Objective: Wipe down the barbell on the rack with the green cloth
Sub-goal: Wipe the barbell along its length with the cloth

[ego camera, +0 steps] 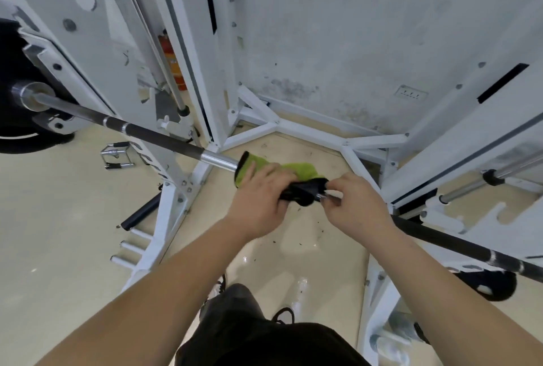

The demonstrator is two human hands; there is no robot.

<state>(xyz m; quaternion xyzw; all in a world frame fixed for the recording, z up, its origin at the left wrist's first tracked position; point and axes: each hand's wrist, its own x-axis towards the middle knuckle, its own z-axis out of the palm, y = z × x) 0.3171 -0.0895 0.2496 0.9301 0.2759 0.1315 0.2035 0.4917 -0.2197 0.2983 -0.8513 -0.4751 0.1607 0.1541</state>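
The barbell [164, 142] runs from the upper left down to the lower right across the white rack [191, 78], with a black plate at its left end. A green cloth [302, 170] with a black edge is wrapped over the bar's middle. My left hand [261, 201] grips the cloth around the bar. My right hand [355, 207] sits just to the right on the bar and pinches the cloth's dark end with its fingertips.
White rack uprights stand at left and right, and floor braces [293, 127] meet the stained wall behind. A black weight plate [17, 119] hangs at far left, and a cable handle [117, 155] lies on the beige floor. My dark trousers and shoes are below.
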